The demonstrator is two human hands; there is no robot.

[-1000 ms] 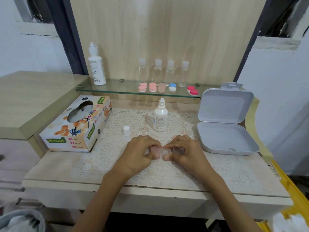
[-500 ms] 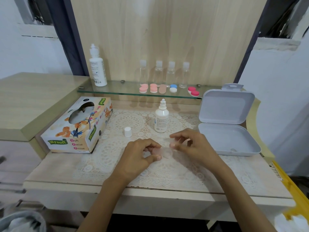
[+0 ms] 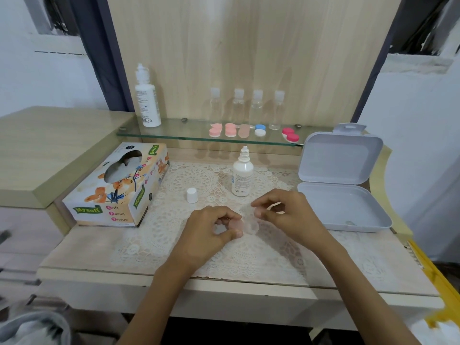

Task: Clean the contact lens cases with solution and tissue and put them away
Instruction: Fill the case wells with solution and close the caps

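Logging one change: I see the right hand [image 3: 286, 212] has parted from the case [image 3: 246, 224], fingertips pinching a clear piece, likely its cap [image 3: 249, 210], though blur hides detail. Held: left hand [image 3: 211, 230] curls round the case above mid-desk, nearer the front edge. Behind it, bottle [image 3: 242, 178] uncapped; box [image 3: 343, 210] open by the right edge. Judgement: case opened, rinsing due.
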